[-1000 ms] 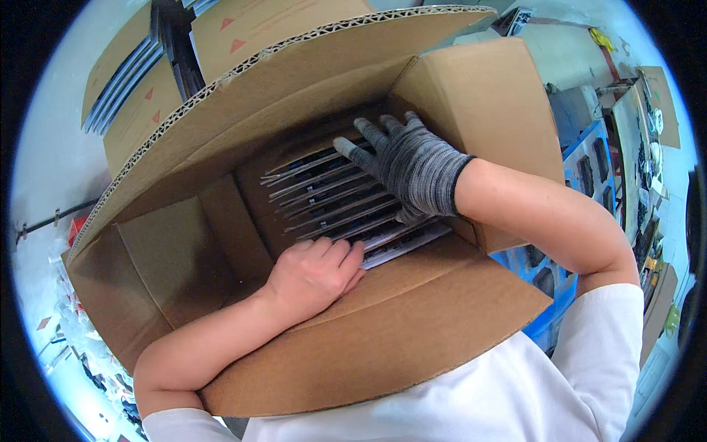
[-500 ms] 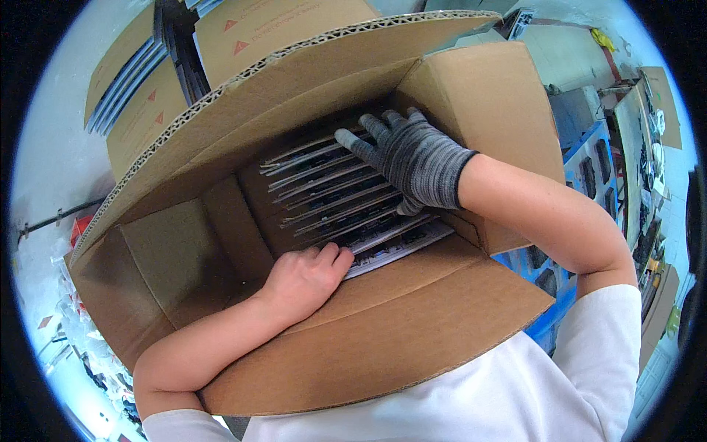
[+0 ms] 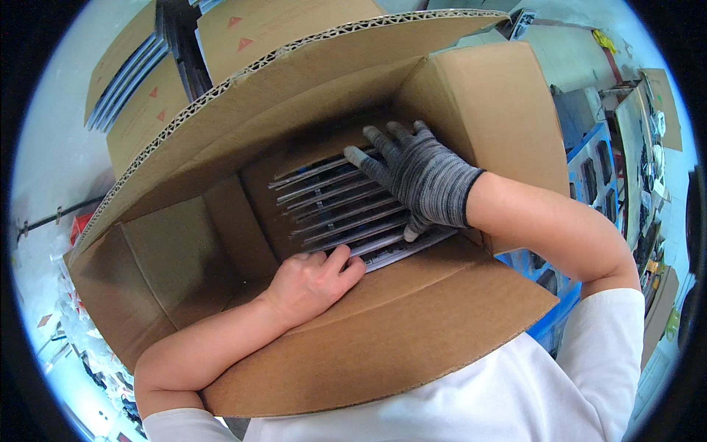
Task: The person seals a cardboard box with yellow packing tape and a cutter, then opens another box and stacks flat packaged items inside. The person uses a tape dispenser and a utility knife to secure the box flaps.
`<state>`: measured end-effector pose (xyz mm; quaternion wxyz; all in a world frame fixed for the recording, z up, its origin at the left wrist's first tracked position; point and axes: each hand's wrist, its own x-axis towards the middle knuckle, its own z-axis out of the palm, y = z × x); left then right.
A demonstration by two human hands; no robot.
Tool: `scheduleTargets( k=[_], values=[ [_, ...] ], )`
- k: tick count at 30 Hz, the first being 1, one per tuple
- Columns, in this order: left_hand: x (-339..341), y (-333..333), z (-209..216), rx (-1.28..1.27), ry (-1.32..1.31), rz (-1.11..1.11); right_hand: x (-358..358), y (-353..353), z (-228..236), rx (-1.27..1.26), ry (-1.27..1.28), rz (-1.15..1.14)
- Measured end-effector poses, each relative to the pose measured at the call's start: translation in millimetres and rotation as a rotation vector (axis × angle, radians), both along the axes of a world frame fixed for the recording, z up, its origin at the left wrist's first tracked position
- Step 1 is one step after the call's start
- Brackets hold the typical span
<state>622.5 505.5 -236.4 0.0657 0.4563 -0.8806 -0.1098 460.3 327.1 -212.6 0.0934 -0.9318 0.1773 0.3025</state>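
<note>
A large brown cardboard box lies open in front of me, its flaps spread. Inside it, toward the right, a row of thin flat panels stands on edge, with dark gaps between them. My right hand, in a grey striped knit glove, lies across their right ends. Its fingers are spread toward the far panels, and the thumb reaches the near ones. Bare, my left hand curls over the left end of the nearest panels by the near wall. Its fingertips are partly hidden among them.
Beyond the far flap stand stacked brown cartons with red marks. Blue racks with dark slots are on the right, beside assorted clutter. Clear plastic bags lie at the far left, near a red item.
The panels have closed up toward the near wall, with narrower gaps between them. My right hand has shifted slightly nearer and rightward. My left hand has slid a little to the right.
</note>
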Motion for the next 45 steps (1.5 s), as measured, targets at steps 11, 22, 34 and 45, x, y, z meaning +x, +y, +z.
scheduleTargets(
  k=[11, 22, 34, 45],
  values=[
    [-7.7, -2.1, 7.4, 0.052, -0.033, -0.137, 0.0, -6.3, -3.7, -0.014, -0.038, 0.029],
    [0.1, -2.2, 9.1, 0.363, -0.216, -0.105, 2.5, -15.6, -7.4, -0.049, -0.102, 0.017],
    [13.5, 13.6, 4.2, 0.448, -0.096, -0.027, -7.6, -1.6, -8.0, 0.049, -0.081, 0.029],
    [92.1, 11.4, -51.2, 1.273, -0.001, 0.138, -3.8, -19.7, -23.7, 0.16, -0.29, -0.111]
  ],
)
